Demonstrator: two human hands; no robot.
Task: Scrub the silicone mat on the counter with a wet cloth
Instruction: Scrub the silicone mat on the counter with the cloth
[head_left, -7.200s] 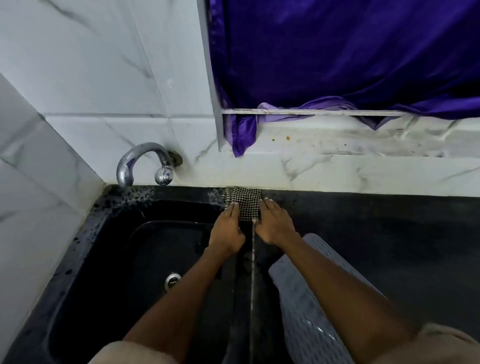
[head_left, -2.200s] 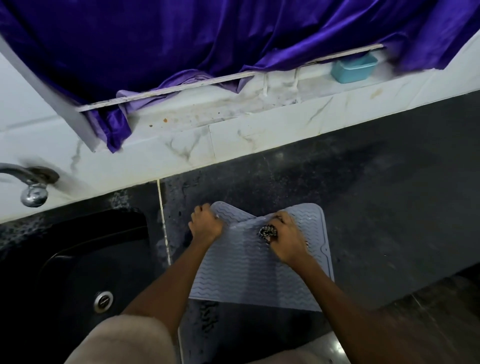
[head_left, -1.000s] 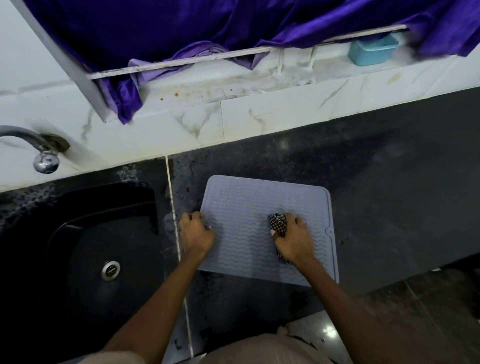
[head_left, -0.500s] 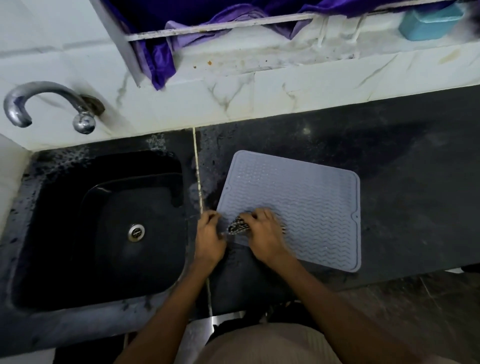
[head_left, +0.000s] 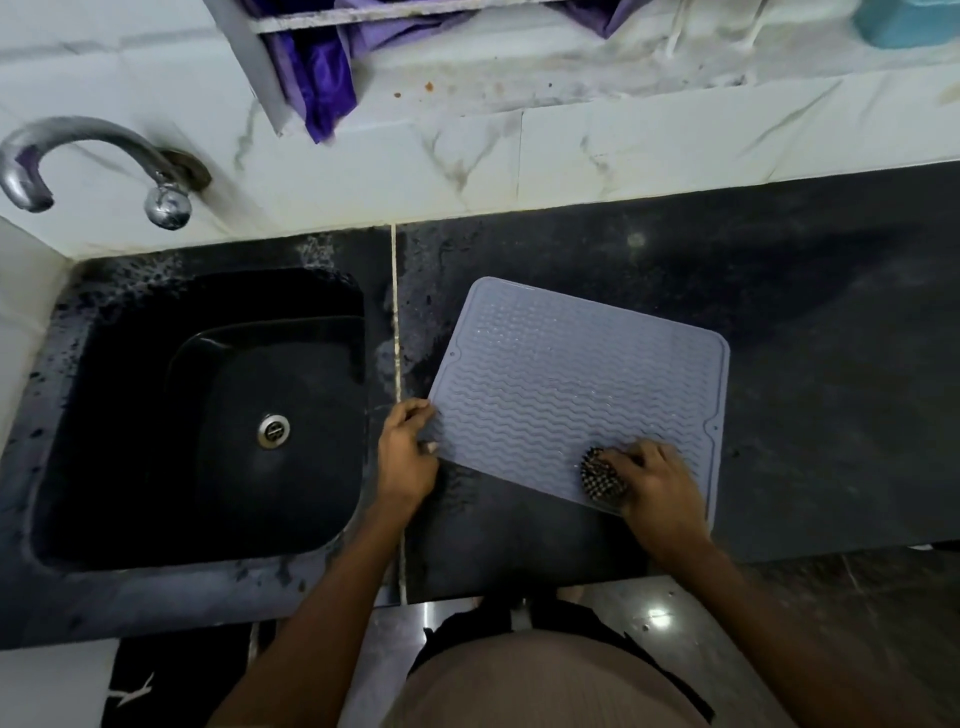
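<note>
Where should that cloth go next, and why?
Probably away from the body, up the mat. The right hand presses the balled cloth at the near edge, and the left hand pins the near left corner, so most ridges lie ahead.

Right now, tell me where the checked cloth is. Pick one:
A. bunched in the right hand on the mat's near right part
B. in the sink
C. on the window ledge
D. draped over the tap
A: the right hand holds the balled checked cloth against the silicone mat.

sink left of mat, cloth seemingly on mat
</note>
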